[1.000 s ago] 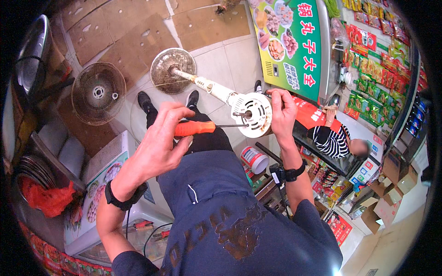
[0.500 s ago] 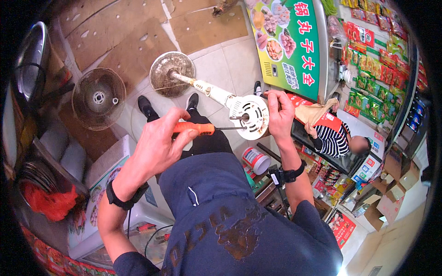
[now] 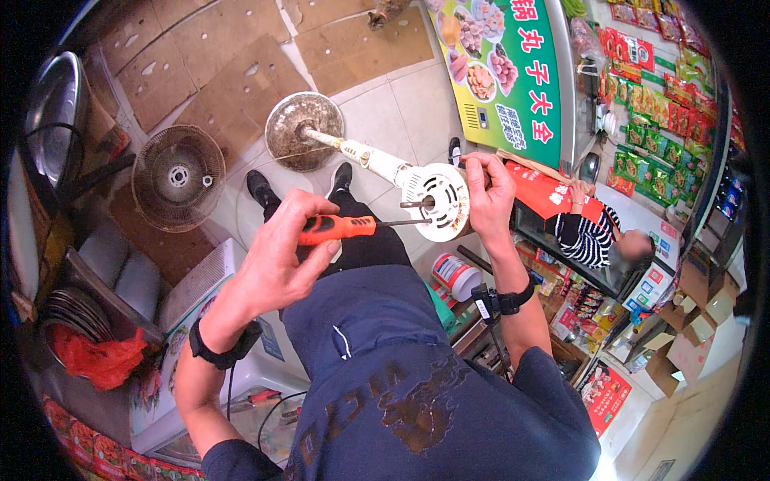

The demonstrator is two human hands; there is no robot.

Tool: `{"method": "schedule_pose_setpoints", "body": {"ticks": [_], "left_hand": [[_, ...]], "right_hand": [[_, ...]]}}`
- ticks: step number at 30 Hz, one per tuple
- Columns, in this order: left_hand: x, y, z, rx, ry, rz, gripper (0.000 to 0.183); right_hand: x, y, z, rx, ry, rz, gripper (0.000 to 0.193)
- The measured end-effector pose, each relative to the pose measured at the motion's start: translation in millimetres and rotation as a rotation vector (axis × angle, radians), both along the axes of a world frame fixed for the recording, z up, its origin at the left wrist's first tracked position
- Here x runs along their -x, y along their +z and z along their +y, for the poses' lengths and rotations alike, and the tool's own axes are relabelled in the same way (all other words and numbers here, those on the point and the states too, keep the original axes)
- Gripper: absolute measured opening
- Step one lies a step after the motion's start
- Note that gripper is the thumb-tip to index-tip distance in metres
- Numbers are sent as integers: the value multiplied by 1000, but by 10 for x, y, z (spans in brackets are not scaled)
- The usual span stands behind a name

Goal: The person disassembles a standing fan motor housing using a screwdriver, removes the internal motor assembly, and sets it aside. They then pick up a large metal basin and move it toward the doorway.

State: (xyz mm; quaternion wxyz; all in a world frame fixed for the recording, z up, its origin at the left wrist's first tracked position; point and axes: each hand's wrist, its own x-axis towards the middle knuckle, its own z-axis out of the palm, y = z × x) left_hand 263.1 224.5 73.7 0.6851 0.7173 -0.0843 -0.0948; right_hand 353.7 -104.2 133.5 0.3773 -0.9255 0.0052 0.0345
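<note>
The left hand [image 3: 281, 260] has its fingers closed round an orange screwdriver [image 3: 345, 228], tip at the face of the white fan motor [image 3: 446, 191]; the right hand [image 3: 492, 199] grips the edge in bent fingers — likely steadying it atop its stand [image 3: 375, 158].

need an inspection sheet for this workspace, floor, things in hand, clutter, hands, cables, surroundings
Surface: pale tiled floor, partly covered by flattened cardboard
Job's things: white fan stand on a stained round base; slotted motor housing at its upper end; orange screwdriver, tip at the housing's face, contact uncertain
Clutter: wire fan guard to the left; red bag; white tub
Left hand: holds the screwdriver
Right hand: at the housing's right edge, full grip hidden
Cables: thin black cable below the left wristband
Surroundings: green-panelled cabinet, hanging packets, another person in stripes
</note>
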Motion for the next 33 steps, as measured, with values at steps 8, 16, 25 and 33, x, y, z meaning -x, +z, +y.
{"method": "schedule_pose_setpoints", "body": {"ticks": [8,16,25,33], "left_hand": [[-12,0,-3,-30,40,-45,37],[-49,24,-6,-74,78,-72,36],[-25,8,10,-33,-38,175,34],[-50,72,-16,-12,-150,-55,39]], "right_hand": [[-3,-23,-22,1,28,-41,15],[-15,-13,-18,15,10,-26,15],[-46,144,36,157,129,-194,8],[956,406,236,-204,264,594,13]]}}
